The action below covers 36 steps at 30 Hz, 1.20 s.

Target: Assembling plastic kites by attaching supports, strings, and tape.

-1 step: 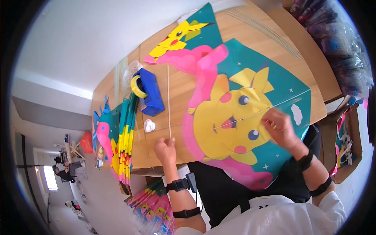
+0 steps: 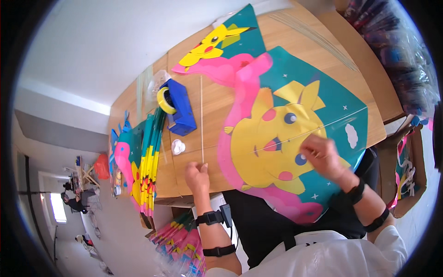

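Sheet [image 2: 281, 129] lies at right, right hand [image 2: 322, 156] slides slightly left over it, so work shifts toward its middle; hands apart, left hand [image 2: 197, 177] near thin rod [image 2: 202, 120], cannot tell either grip

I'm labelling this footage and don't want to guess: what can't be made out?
Head view:
- Right hand: motion blur obscures whether it grips anything.
- Pale rod: the left hand obscures whether its near end is pinched.
- Plastic-wrapped packages: cut off by the fisheye rim.
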Each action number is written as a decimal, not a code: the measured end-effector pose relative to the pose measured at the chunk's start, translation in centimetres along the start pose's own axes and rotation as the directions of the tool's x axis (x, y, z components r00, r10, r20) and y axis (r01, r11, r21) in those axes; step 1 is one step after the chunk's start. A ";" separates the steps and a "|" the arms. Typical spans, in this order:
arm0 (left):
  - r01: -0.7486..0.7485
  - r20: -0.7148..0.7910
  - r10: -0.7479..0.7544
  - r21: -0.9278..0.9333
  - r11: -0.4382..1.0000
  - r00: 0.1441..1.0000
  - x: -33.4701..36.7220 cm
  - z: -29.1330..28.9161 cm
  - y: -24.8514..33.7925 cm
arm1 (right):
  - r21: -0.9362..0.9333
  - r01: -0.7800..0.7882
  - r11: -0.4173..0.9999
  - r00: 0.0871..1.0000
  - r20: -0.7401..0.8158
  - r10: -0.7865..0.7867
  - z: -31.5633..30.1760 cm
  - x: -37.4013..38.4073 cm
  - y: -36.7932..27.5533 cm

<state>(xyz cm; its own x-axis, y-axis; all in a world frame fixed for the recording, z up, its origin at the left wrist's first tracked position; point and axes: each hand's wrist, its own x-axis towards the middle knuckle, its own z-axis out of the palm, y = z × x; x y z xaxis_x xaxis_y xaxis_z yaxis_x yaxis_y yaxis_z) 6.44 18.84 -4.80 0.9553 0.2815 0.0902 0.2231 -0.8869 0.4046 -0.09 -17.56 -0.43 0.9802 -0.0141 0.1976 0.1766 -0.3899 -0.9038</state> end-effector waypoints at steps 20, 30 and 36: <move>-0.190 -0.222 0.083 -0.517 0.835 0.971 1.8 -5.5 -1.4 | 0.318 -0.660 0.681 0.688 0.621 0.376 18.0 -5.4 -7.7; 0.230 0.217 -0.106 -0.700 0.676 0.970 17.1 -4.5 1.6 | 0.343 -0.694 0.633 0.663 0.646 0.377 19.3 -4.4 -8.0; 0.192 0.137 -0.143 -0.835 0.515 0.980 17.3 -4.9 1.7 | 0.338 -0.611 0.716 0.723 0.606 0.331 19.7 -4.8 -8.9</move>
<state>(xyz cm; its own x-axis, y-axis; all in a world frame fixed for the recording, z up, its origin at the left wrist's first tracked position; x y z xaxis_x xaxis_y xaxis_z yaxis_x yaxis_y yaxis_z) 22.35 23.99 1.94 0.9310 0.3528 -0.0942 0.1365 -0.0970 0.9859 -4.55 4.12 -0.82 0.8219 0.4185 -0.3864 -0.4420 0.0406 -0.8961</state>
